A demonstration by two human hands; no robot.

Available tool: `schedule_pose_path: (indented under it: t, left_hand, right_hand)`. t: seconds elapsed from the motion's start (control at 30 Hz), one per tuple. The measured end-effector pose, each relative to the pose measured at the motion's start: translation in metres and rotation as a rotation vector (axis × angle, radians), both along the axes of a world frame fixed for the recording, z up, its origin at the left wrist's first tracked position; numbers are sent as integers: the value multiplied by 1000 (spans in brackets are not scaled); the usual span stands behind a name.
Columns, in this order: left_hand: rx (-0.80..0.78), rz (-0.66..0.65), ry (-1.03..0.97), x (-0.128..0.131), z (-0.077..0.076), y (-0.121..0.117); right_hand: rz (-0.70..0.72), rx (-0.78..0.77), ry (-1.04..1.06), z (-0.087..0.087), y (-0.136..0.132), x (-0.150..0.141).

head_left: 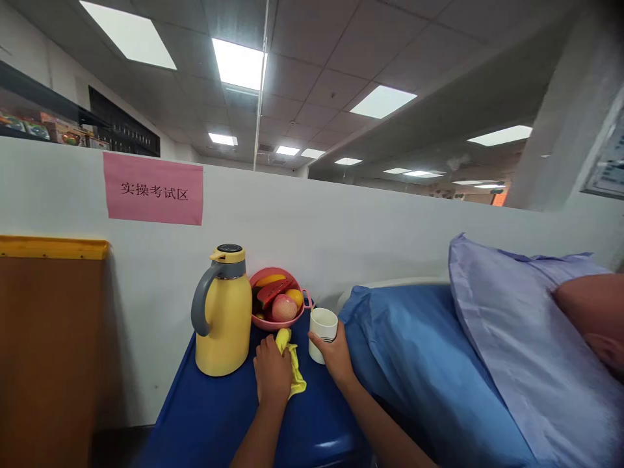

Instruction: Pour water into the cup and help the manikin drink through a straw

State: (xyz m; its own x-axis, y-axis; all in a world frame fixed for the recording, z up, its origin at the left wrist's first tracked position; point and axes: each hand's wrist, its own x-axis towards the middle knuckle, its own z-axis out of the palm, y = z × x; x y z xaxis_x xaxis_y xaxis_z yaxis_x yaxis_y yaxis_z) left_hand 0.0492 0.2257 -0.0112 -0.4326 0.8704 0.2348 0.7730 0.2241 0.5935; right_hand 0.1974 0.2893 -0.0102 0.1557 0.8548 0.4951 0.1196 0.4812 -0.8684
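Note:
My left hand [273,372] is closed on a yellow cloth [296,377], pressed down at the blue tabletop [209,416]. Part of the cloth sticks out above and to the right of the fingers. My right hand [335,351] grips a white cup [318,325] with dark stripes from its right side. The cup is upright, and its inside is partly visible. Just behind my left hand is a pink basket [254,318] of fruit, with a watermelon slice [273,292] and a pinkish round fruit [284,308]. A yellow thermos jug [227,325] with a grey handle stands to the left.
Right of the table lie a blue pillow or bedding [414,344] and a lilac pillow [526,325], with a head [595,312] at the right edge. A white partition [273,214] bearing a pink sign [153,188] rises behind. A brown board [49,351] stands left.

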Motion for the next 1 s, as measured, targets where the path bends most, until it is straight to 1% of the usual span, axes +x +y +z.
schedule_pose_path:
  t: [0.2,0.27,0.37,0.43,0.67,0.87,1.0]
  left_hand:
    - [83,31,-59,-4,-1,-4]
    - [99,-4,-64,-5,-1,-5]
    - [115,-91,-32,-6,-2,-7]
    - [119,-119,-22,-6,-2,-8]
    - [107,-143,-35,-8,-1,-10]
    - [76,-165,-44,-7,4,-14]
    - [54,-164,-44,-7,5,-15]
  right_hand:
    - [-61,31,71,0,3,3]
    - [-69,45,86,1,1,2]
    - [-68,47,99,2,-2,1]
    - [-69,36,108,2,-3,2]
    - [-75,1,145,1,-2,6]
    - [-41,4,144,-1,-5,5]
    - [-16,12,136,-2,-7,3]
